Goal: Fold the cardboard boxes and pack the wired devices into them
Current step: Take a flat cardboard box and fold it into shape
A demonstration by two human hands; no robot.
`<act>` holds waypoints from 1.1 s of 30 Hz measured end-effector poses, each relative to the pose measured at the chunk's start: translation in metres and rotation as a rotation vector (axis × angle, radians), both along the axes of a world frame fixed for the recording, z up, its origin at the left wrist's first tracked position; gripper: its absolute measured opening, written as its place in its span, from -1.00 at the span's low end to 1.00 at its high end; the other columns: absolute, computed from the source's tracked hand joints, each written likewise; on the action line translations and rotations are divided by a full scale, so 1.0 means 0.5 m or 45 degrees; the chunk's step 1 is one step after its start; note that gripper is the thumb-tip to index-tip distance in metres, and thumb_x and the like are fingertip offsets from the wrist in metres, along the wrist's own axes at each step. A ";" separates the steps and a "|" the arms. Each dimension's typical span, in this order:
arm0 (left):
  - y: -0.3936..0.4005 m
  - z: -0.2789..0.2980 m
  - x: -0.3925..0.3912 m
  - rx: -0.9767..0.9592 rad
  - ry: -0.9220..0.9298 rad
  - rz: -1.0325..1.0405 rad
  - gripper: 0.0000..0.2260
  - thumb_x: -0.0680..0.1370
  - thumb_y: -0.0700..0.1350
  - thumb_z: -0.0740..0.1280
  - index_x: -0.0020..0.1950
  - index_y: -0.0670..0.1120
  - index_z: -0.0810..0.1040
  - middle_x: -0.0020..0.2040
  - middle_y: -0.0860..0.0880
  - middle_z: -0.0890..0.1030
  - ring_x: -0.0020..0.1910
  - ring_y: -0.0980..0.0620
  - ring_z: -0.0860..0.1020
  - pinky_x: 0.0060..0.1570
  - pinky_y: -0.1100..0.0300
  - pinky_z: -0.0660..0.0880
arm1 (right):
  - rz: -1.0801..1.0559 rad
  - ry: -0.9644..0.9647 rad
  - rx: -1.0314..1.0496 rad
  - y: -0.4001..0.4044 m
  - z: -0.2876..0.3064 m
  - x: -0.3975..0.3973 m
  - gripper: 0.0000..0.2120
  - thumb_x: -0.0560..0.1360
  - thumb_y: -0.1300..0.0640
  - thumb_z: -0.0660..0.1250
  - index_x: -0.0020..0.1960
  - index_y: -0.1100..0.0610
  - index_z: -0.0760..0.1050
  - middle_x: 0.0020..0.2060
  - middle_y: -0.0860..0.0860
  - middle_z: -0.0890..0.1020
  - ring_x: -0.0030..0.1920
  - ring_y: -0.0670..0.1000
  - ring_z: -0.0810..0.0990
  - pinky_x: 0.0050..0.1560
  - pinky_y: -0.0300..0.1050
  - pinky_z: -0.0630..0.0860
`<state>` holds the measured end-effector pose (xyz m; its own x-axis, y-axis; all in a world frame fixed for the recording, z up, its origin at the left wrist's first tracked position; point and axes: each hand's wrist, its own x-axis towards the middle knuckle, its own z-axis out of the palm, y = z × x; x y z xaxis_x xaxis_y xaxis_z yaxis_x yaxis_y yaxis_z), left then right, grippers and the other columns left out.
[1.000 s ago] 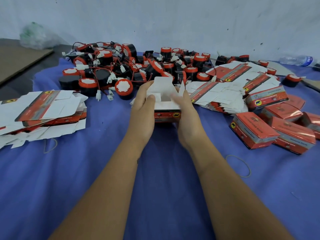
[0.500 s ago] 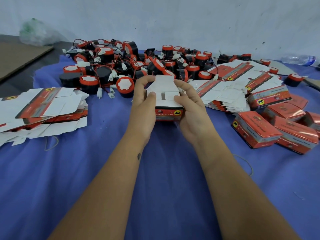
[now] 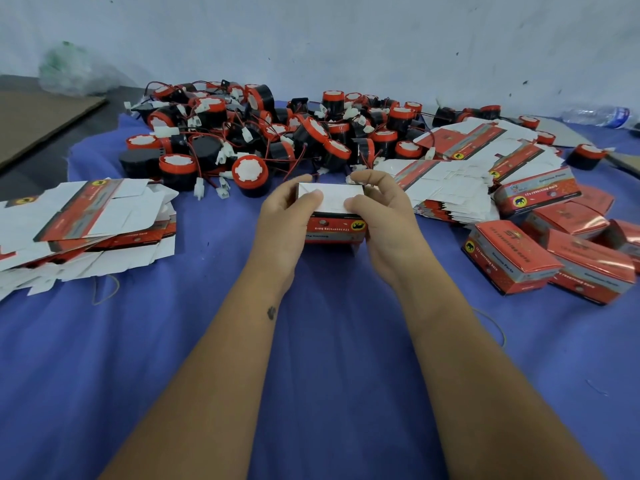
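A small red cardboard box (image 3: 334, 230) with white flaps sits on the blue cloth at the centre. My left hand (image 3: 287, 220) grips its left side, thumb pressing on the white top flaps. My right hand (image 3: 384, 220) grips the right side, thumb on the flaps and fingers curled over the far edge. Behind it lies a heap of black-and-red round wired devices (image 3: 277, 133) with white connectors. Flat unfolded boxes lie in a stack at the left (image 3: 86, 220) and another at the right (image 3: 453, 181).
Several closed red boxes (image 3: 554, 251) are piled at the right. The blue cloth (image 3: 329, 341) covers the surface. A plastic bottle (image 3: 599, 116) lies at the far right, a plastic bag (image 3: 69, 69) and a cardboard sheet (image 3: 38, 119) at the far left. Rubber bands lie on the cloth.
The box's raised white flaps have been folded down flat onto the top. Both thumbs have moved onto the closed flaps, and the box has come lower and nearer.
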<state>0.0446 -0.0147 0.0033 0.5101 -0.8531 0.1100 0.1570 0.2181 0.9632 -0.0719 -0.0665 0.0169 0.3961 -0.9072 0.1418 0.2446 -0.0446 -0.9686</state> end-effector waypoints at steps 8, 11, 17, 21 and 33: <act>0.009 0.000 -0.005 -0.128 -0.151 0.147 -0.65 0.51 -0.36 0.32 -0.01 0.12 0.58 -0.02 0.03 0.63 -0.05 0.08 0.61 -0.22 0.25 0.56 | -0.068 -0.012 -0.069 0.013 0.006 0.004 -0.75 0.50 0.43 0.22 0.01 0.15 0.54 -0.19 -0.02 0.58 -0.24 -0.02 0.54 -0.46 -0.31 0.44; 0.013 0.003 -0.004 -0.282 -0.147 0.196 -0.64 0.52 -0.36 0.32 0.05 0.12 0.58 0.03 0.10 0.64 0.04 0.14 0.61 -0.05 0.22 0.57 | -0.177 0.020 -0.051 0.003 0.009 0.005 -0.79 0.62 0.16 0.17 -0.01 0.04 0.59 -0.17 -0.10 0.63 -0.20 -0.16 0.57 -0.26 -0.32 0.49; 0.010 0.002 -0.018 -0.206 -0.337 -0.041 -0.56 0.66 -0.14 0.26 0.48 0.19 0.27 0.47 0.15 0.36 0.40 0.35 0.33 0.32 0.32 0.37 | -0.022 0.016 0.183 0.005 0.001 -0.001 -0.71 0.61 -0.09 0.18 -0.02 0.04 0.61 -0.11 0.02 0.70 -0.09 0.05 0.67 -0.10 -0.02 0.56; 0.005 -0.002 -0.029 0.173 -0.202 -0.042 -0.30 0.59 0.19 0.26 0.61 0.19 -0.07 0.63 0.13 -0.08 0.60 0.11 -0.05 0.52 0.05 0.05 | -0.178 -0.095 -0.084 0.007 0.000 0.000 -0.81 0.50 0.33 0.23 -0.17 0.14 0.56 -0.17 0.05 0.58 -0.07 0.08 0.51 -0.03 0.01 0.42; -0.001 -0.003 0.038 -0.062 0.417 0.481 -0.61 0.55 -0.01 0.41 0.33 -0.10 0.48 0.10 -0.04 0.66 0.07 -0.02 0.65 0.05 0.07 0.58 | -0.182 0.401 0.018 0.000 -0.015 0.033 -0.68 0.61 0.11 0.20 0.34 -0.10 0.43 0.16 -0.12 0.50 0.22 -0.04 0.49 0.23 -0.05 0.44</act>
